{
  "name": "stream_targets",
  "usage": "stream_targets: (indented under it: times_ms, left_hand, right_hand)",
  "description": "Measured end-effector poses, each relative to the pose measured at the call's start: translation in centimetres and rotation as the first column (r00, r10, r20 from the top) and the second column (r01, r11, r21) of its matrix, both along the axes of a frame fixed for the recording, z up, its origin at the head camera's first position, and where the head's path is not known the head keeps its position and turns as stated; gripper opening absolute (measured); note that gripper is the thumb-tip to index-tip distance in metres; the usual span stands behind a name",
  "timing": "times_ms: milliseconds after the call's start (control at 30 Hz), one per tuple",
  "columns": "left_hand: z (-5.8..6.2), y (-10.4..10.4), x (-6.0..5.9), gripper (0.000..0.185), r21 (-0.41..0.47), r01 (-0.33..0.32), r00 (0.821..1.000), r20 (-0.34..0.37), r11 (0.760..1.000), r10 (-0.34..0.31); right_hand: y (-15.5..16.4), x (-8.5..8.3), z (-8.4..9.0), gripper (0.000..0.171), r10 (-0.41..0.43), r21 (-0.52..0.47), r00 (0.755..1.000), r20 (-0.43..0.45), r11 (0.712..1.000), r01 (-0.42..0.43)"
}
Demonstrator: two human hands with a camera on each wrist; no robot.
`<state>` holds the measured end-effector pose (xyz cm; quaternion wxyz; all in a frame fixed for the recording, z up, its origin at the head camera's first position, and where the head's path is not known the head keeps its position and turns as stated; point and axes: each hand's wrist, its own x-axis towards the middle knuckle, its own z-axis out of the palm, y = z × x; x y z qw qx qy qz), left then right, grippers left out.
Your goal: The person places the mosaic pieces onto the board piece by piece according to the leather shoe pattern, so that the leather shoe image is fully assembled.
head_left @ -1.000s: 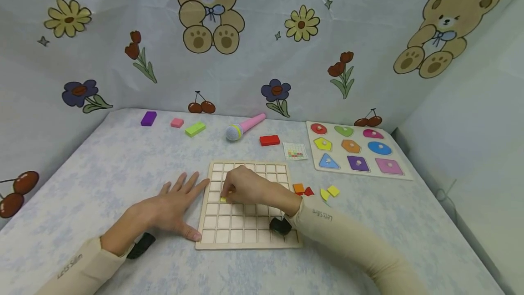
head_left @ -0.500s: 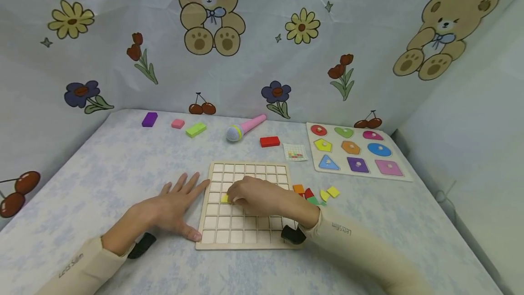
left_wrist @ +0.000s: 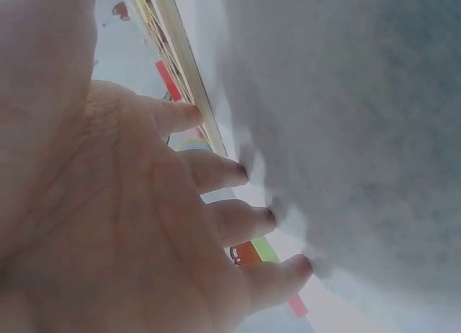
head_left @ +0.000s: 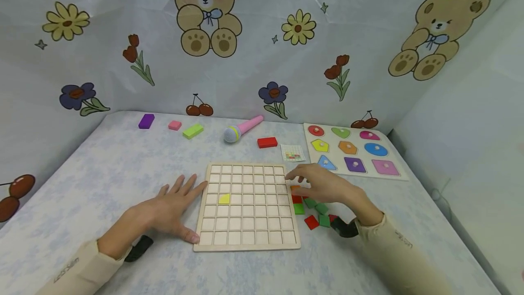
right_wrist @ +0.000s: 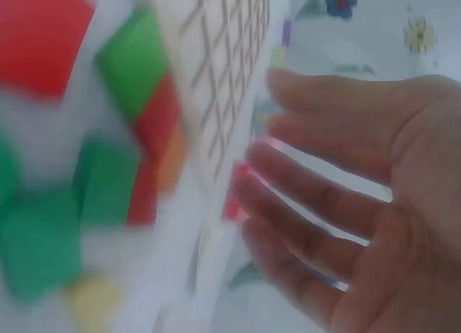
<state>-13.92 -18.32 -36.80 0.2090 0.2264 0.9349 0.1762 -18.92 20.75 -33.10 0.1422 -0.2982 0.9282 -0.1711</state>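
A wooden grid board (head_left: 247, 224) lies flat on the table in the head view. One yellow piece (head_left: 224, 199) sits in a cell on its left side. My left hand (head_left: 169, 211) rests with fingers spread, its thumb and index fingertip at the board's left edge. Over the board's right edge hovers my right hand (head_left: 325, 185), fingers loosely bent and holding nothing in the right wrist view. Beside and below it lie loose pieces, among them a light green square (head_left: 299, 208), a red square (head_left: 311, 222) and several dark green ones (head_left: 321, 208). The hand partly hides this pile.
Behind the board lie a pink toy microphone (head_left: 243, 129), a red block (head_left: 267, 142) and a small printed card (head_left: 292, 153). A shape puzzle board (head_left: 356, 151) is at the back right. Purple (head_left: 146, 121), pink (head_left: 174, 125) and lime (head_left: 193, 131) blocks lie at the back left.
My right hand has left the yellow piece in its cell and moved right, off the grid to the loose pieces. More of those pieces now show. The left hand stays at the board's edge.
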Motion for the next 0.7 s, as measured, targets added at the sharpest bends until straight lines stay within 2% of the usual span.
stream_targets:
  times_ms: [133,267,467,700]
  left_hand:
    - [-0.1,0.0,0.1,0.133,0.003,0.009,1.0,-0.013,1.0,-0.009]
    - [-0.1,0.0,0.1,0.133,-0.002,0.012,0.999,-0.03,1.0,-0.012]
    - [0.1,-0.1,0.1,0.133,0.0,0.022,0.999,-0.035,1.0,-0.022]
    - [0.0,0.1,0.1,0.133,-0.009,0.016,1.0,-0.024,1.0,-0.016]
  right_hand:
    - [3.2,-0.5,-0.1,0.025,-0.09,0.045,0.995,0.033,0.995,0.088]
    - [4.8,-0.8,-0.4,0.018,-0.162,0.081,0.984,0.079,0.985,0.155]
    - [5.5,-1.4,-1.4,0.021,-0.211,0.11,0.97,0.121,0.974,0.198]
    - [5.4,-1.5,-1.7,0.024,-0.247,0.13,0.959,0.137,0.965,0.229]
